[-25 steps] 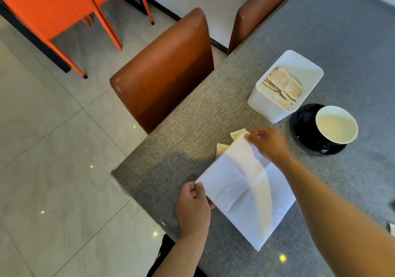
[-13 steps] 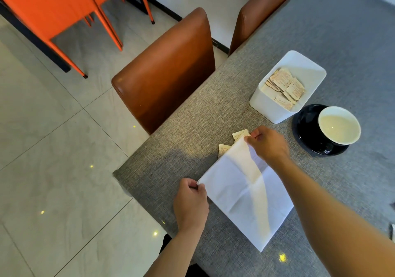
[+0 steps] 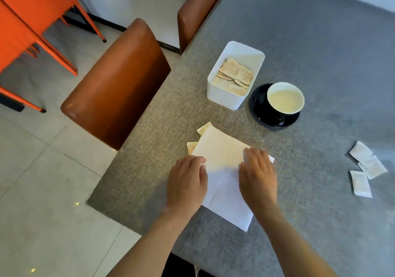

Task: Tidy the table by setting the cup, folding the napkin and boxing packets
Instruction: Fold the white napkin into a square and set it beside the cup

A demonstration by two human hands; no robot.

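1. One white napkin is laid near the table edge, pressed flat by the left hand and right hand, fingers straight.
2. Two tan packets are partly covered by its far corner.
3. One white box holding several packets is set beside one cup on one black saucer.
4. Three white packets are seen well apart, rightward.

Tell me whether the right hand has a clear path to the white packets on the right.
Probably yes: only bare table lies between the right hand, flat on the napkin, and the white packets.
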